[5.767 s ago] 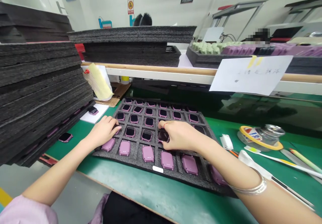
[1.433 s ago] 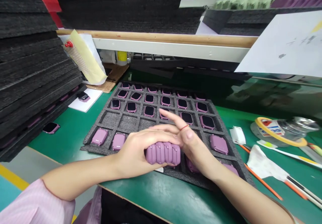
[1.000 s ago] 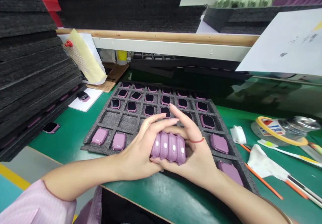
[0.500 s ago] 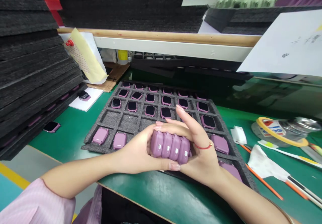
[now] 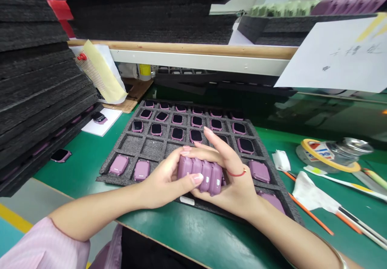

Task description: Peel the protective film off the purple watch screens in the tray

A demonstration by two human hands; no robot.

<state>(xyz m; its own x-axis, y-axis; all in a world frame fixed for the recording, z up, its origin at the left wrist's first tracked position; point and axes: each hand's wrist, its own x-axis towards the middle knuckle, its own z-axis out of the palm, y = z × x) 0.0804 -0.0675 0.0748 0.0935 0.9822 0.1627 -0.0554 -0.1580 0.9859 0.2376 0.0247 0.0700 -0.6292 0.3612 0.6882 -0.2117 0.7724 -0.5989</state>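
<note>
Between my two hands sits a row of several purple smartwatch cases [image 5: 206, 176], pressed side by side above the front of a foam tray. My left hand [image 5: 169, 176] wraps the row's left end, its thumb lying across the front faces. From the right, my right hand [image 5: 238, 184] cups the row, with one finger raised. The dark grey foam tray [image 5: 128, 144] holds purple watches with black screens in its back rows. In its front row, watch cases [image 5: 119, 164] lie with their backs up. Part of the tray is hidden behind my hands.
Stacked black foam trays [image 5: 36, 75] rise at the left. A shelf [image 5: 187, 55] spans the back. One watch [image 5: 61, 155] lies on the green table [image 5: 199, 232]. At right are a glass jar with tape [image 5: 329, 156], a toothbrush [image 5: 347, 184], a white cloth [image 5: 314, 194] and orange sticks.
My left thumb has moved up from beneath the row onto the front of the watch cases. The view has shifted slightly; both hands still hold the row.
</note>
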